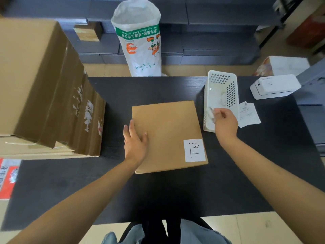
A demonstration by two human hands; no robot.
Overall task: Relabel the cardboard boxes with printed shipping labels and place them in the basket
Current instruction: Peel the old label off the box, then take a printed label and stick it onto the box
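Note:
A flat brown cardboard box [167,134] lies in the middle of the black table [175,191]. A white handwritten label [194,150] is stuck on its near right corner. My left hand [134,140] rests flat on the box's left edge, fingers straight. My right hand [225,123] hovers over the near end of the white plastic basket [221,95] and pinches a small crumpled white scrap [211,113]. Printed shipping labels [248,114] lie on the table just right of the basket.
A white label printer [274,86] stands at the table's right rear. A tall stack of large cardboard cartons [44,88] fills the left side. A white printed sack [140,37] stands behind the table, before dark stacked boxes. More small white bits lie inside the basket.

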